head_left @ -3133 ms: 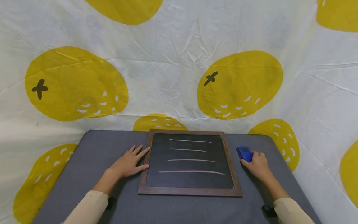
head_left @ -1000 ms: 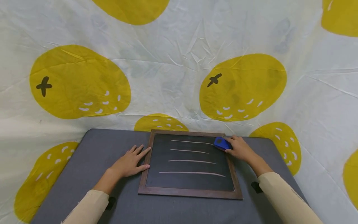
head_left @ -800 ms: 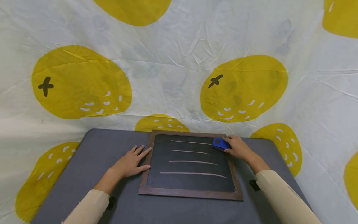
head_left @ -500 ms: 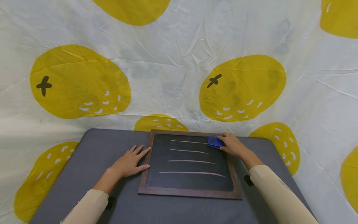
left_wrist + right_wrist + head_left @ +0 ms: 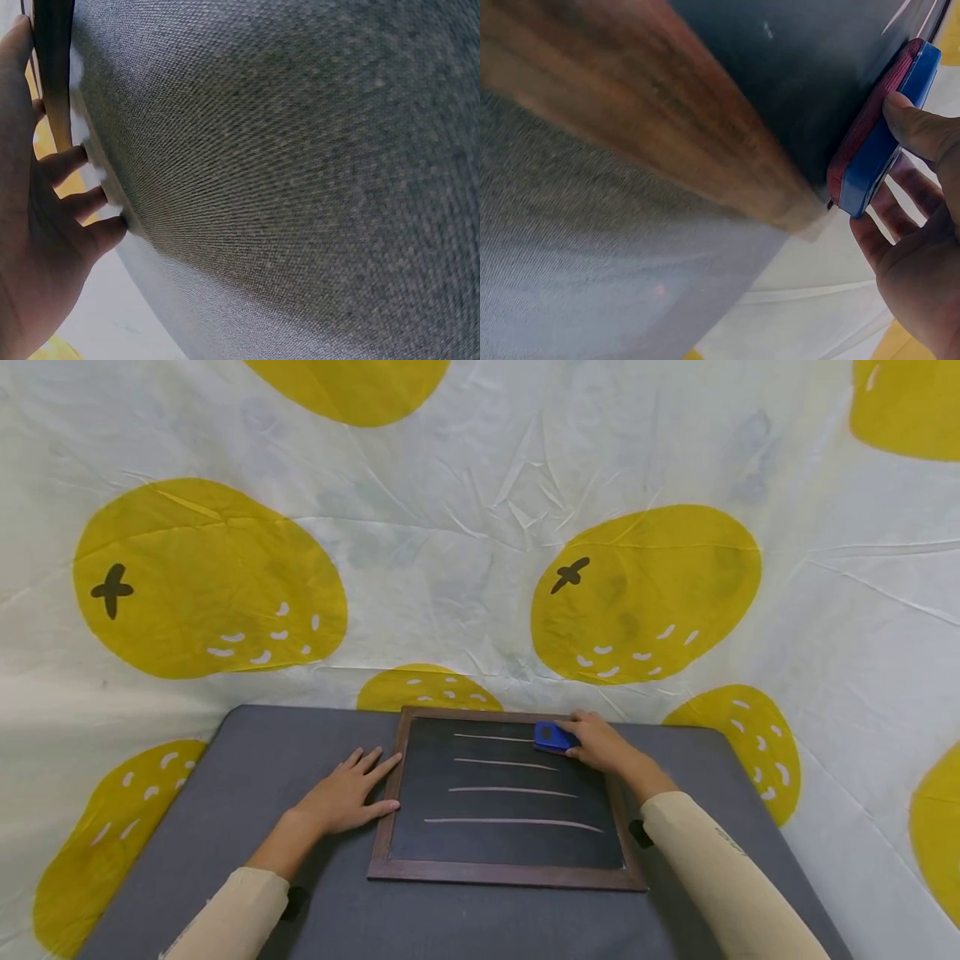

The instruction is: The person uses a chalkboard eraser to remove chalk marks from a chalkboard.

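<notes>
Four chalk lines (image 5: 513,820) on the framed chalkboard (image 5: 420,860), flat on the grey worktop (image 5: 225,793). Left hand (image 5: 341,795) at 9 o'clock of the board, fingers straight, flat on worktop, fingertips touching the frame, holding nothing. Right hand (image 5: 597,745) grips the blue eraser (image 5: 551,737), pressed on the board at 1 o'clock, on the top line's right end. Lemon-print cloth (image 5: 480,527) behind.

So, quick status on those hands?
Right hand grips blue eraser on chalkboard, at top chalk line. Left hand flat against frame. Nothing blocking.
</notes>
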`<state>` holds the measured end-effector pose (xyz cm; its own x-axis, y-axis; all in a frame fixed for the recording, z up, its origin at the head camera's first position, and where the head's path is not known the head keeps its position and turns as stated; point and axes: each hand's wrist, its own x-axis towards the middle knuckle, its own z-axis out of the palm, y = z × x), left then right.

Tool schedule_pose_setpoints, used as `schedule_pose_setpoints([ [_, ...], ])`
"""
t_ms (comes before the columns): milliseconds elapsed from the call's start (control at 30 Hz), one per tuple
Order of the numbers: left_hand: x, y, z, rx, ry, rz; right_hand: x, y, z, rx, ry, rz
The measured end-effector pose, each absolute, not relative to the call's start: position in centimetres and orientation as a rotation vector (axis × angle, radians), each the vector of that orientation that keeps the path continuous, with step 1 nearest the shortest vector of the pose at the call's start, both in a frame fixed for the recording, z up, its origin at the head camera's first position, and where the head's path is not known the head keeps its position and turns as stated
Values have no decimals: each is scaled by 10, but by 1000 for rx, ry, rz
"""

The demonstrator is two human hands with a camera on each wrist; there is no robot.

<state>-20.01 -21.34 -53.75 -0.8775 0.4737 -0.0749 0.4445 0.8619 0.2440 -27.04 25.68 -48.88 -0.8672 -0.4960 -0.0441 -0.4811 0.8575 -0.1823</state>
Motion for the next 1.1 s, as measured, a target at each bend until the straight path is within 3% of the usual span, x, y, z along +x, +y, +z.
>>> schedule_pose_setpoints([
  [1100, -200, -212, -535, 732, 2906, 340, -298, 133, -497, -915, 2890, -146],
])
